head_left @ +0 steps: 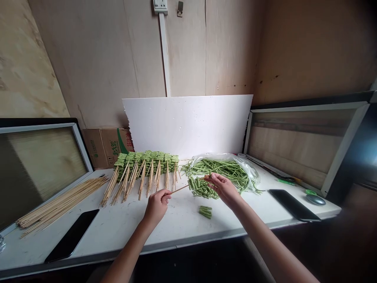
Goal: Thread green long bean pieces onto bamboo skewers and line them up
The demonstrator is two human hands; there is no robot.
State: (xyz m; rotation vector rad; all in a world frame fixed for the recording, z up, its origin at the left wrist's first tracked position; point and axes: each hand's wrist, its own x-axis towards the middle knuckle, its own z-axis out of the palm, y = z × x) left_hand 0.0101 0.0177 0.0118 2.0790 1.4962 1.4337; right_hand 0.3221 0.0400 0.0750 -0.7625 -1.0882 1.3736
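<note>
My left hand (157, 204) is closed around the lower end of a bamboo skewer (179, 189), which slants up to the right. My right hand (223, 188) pinches a short green bean piece (210, 172) near the skewer's far end. Whether pieces are threaded on the skewer I cannot tell, as cut pieces lie right behind it. That pile of cut bean pieces (206, 192) rests below my right hand. Several more cut pieces (205, 211) lie closer to the table's front edge. To the left, finished bean skewers (147, 163) are stacked, their bare sticks pointing forward.
Long green beans (224, 168) spill from a clear plastic bag (251, 173) at the back. Loose bamboo skewers (61, 200) and a black phone-like slab (73, 235) lie left. Another dark slab (293, 204) and a mouse (315, 199) lie right. A white board (188, 125) stands behind.
</note>
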